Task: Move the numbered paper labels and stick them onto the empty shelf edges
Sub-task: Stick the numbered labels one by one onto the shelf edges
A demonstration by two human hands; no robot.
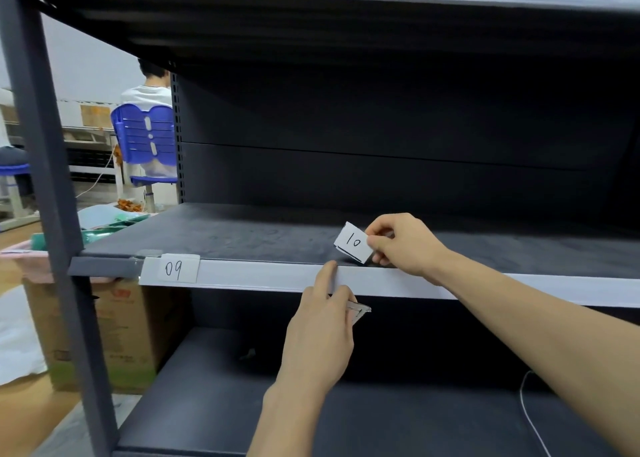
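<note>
While the right hand (403, 243) pinches the "10" label (353, 242) just above the shelf edge (270, 276), the left hand (323, 332) grips a clear strip (358, 309) (forefinger touching the edge).

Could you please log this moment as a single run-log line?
right hand: holds label 10 above shelf edge | left hand: finger on edge, holding clear strip | label 09: stuck
</note>
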